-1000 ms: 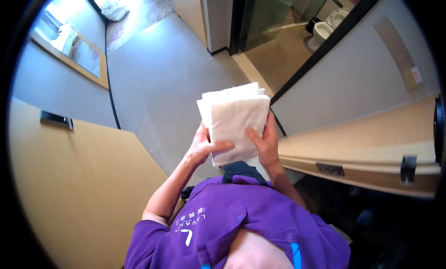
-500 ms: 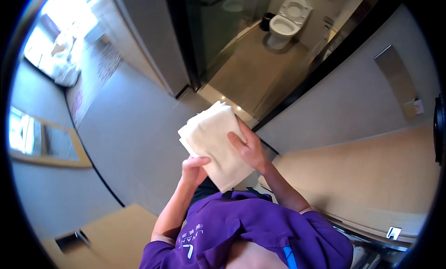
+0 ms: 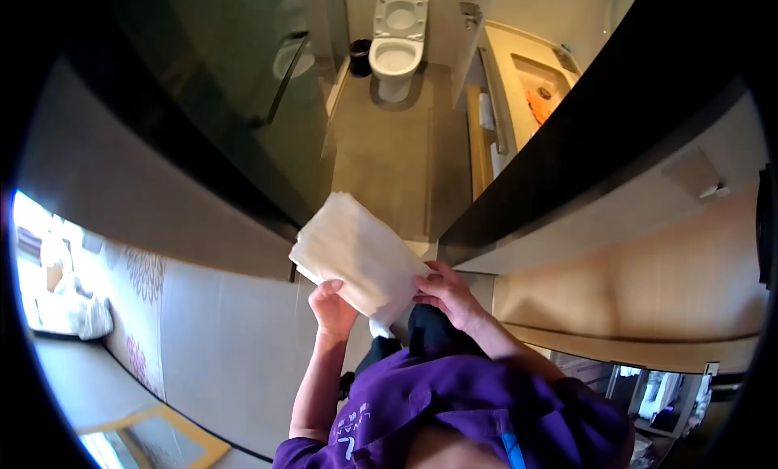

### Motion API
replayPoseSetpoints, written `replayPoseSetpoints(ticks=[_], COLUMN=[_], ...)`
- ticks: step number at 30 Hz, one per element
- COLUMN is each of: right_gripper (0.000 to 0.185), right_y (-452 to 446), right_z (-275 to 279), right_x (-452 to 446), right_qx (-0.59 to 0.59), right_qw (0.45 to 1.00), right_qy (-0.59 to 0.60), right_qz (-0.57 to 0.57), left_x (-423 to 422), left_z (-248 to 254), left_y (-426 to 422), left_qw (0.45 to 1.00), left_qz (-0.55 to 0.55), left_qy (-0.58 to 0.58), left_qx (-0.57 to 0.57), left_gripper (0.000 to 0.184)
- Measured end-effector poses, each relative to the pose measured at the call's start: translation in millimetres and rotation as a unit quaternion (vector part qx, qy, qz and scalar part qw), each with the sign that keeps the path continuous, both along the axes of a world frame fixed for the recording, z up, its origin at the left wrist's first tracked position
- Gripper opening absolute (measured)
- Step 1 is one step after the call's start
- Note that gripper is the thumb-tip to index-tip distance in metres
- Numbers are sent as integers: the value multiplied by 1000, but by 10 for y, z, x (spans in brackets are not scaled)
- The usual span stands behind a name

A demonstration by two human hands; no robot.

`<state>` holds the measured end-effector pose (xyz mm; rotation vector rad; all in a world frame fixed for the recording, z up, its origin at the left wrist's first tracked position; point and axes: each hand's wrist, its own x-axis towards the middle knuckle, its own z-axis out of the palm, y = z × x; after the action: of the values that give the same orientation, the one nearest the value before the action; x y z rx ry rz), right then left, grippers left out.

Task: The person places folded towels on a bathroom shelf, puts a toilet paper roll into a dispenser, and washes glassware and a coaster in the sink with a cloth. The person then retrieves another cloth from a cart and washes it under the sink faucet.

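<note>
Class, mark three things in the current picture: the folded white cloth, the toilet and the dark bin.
Folded white cloth (image 3: 352, 254): head view, middle of its upper face.
Toilet (image 3: 397, 57): head view, inside the bowl.
Dark bin (image 3: 361, 60): head view, its side.

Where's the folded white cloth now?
In the head view, the folded white cloth is just left of middle, held in the left hand and right hand, with the toilet farther ahead.

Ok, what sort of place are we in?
Probably a hotel room, at its bathroom doorway: a toilet and sink are ahead, patterned flooring shows at picture left, and folded white cloth is held in front.
</note>
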<state>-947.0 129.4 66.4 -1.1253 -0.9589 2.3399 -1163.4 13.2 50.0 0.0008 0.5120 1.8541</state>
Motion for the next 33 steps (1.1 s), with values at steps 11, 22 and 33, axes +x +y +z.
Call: replayPoseSetpoints(ticks=[11, 22, 33], right_gripper=[40, 65, 54], right_y=[1589, 3434, 4944], right_z=[-316, -122, -585], right_x=[-707, -1421, -1750], right_qx=[28, 18, -119], right_qw=[989, 994, 929], right_qy=[8, 110, 134], right_qz=[-142, 12, -323], left_x=[-967, -1953, -2028], left_z=[-588, -636, -1958], left_y=[2152, 4037, 5406], left_qw=[994, 944, 893], left_qz=[-86, -288, -414], left_qy=[57, 124, -165], left_qx=[-39, -103, -61], left_gripper=[66, 73, 71])
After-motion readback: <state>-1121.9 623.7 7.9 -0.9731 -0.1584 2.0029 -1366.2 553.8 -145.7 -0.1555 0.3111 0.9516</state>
